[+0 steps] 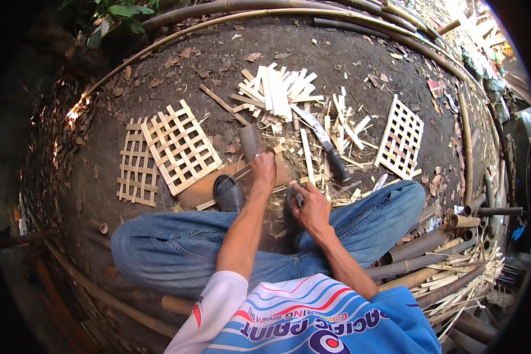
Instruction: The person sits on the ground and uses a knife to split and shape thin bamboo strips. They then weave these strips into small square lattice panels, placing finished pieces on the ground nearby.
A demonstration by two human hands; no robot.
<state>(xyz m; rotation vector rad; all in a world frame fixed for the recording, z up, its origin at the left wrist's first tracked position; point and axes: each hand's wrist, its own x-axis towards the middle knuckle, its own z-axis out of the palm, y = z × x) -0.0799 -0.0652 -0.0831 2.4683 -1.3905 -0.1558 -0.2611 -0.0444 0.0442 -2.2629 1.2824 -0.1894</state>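
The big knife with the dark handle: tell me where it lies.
In the head view, the knife lies just right of centre, beyond the right hand, its blade reaching toward the pile of pale strips.

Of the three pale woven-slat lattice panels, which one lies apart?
The pale, rectangular woven-slat lattice panel at the person's right lies alone; the other two lattice panels overlap at the left.

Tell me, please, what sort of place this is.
Probably an outdoor workspace for weaving bamboo: on dark bare earth littered with dry leaves lie pale woven lattice panels, a heap of flat pale strips and thick brown bamboo-like poles.
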